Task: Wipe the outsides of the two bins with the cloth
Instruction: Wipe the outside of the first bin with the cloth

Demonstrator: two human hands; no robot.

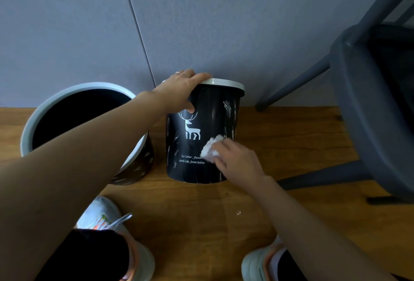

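Deer bin [201, 133] looks light and slick, so our left hand [181, 89] grips its rim. Right hand [235, 159] pinches the soft cloth [211, 147] against its lower wall.

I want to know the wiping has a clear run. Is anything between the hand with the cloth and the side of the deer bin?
Nothing visible. The right hand presses the crumpled white cloth straight against the dark side of the deer bin, while the left hand grips its rim. The larger bin stands apart, to the left.
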